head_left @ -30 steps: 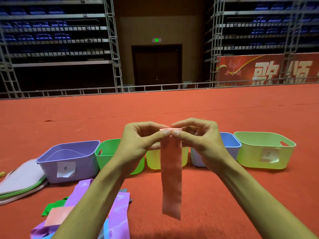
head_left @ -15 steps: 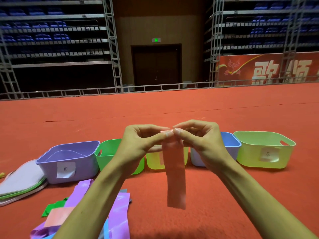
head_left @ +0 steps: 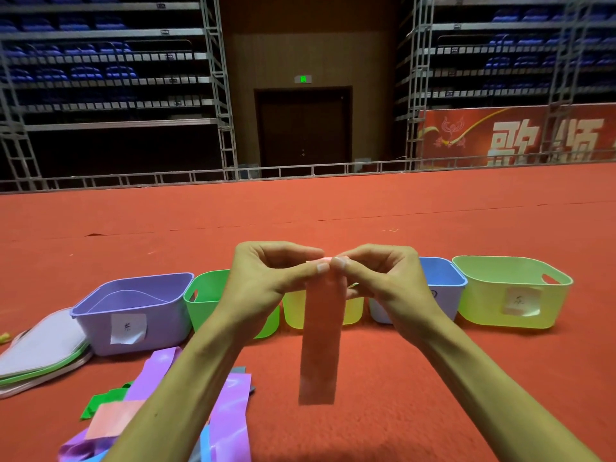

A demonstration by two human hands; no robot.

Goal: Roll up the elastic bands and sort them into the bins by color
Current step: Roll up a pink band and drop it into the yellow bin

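A pink elastic band (head_left: 320, 341) hangs straight down in mid-air in front of me. Its top end is rolled into a small coil, pinched between the fingertips of my left hand (head_left: 266, 281) and my right hand (head_left: 386, 278). Behind my hands a row of bins stands on the red carpet: a purple bin (head_left: 140, 308), a green bin (head_left: 203, 295), a yellow bin (head_left: 293, 315) partly hidden by the band, a blue bin (head_left: 440, 281) and a light green bin (head_left: 510, 295). A heap of loose bands (head_left: 230, 405), purple, green, pink and blue, lies at the lower left.
Flat stacked lids or pads (head_left: 40, 351) lie left of the purple bin. Red carpet (head_left: 433, 411) stretches all round, with metal railings and seating racks far behind.
The hanging tail of the pink band has grown shorter as its top end is wound up between my fingertips. My hands stay in the same place.
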